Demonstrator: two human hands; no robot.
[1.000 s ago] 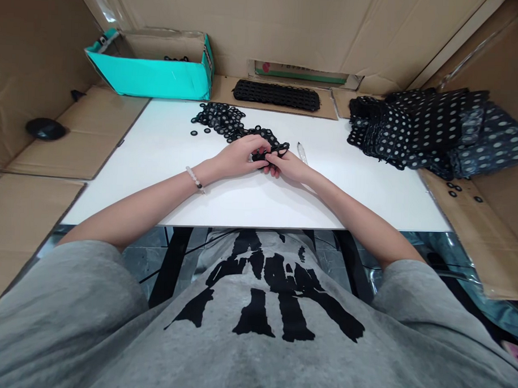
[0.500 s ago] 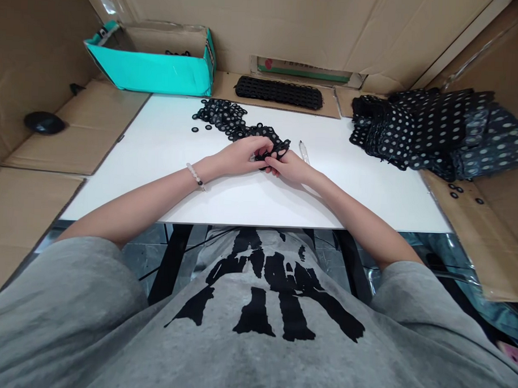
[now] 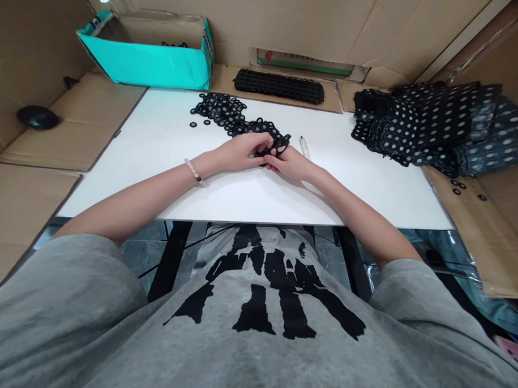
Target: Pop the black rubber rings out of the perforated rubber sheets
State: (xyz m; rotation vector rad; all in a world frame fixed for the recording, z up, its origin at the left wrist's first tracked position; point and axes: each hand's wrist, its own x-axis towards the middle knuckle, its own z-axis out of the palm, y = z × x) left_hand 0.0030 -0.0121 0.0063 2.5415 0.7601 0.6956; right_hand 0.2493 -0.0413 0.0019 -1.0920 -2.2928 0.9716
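My left hand (image 3: 243, 151) and my right hand (image 3: 291, 161) meet at the middle of the white table (image 3: 242, 199). Between them they grip a black piece with round holes (image 3: 280, 145), with fingers curled round its lower part. Part of this piece is hidden by the fingers. Just behind my hands lies a heap of small black rings (image 3: 221, 110), reaching to the back left. A clear pen (image 3: 304, 146) lies right of my right hand.
A turquoise box (image 3: 153, 66) stands at the back left. Behind the heap lies a black perforated stack (image 3: 280, 86). Dotted black sheets (image 3: 431, 123) are piled at the right, with loose rings (image 3: 457, 191) near them. A black mouse (image 3: 38, 118) rests on cardboard at the left.
The view has shifted slightly. My hands stay together on the black piece, its upper end now a little more raised, and the fingers have moved slightly.
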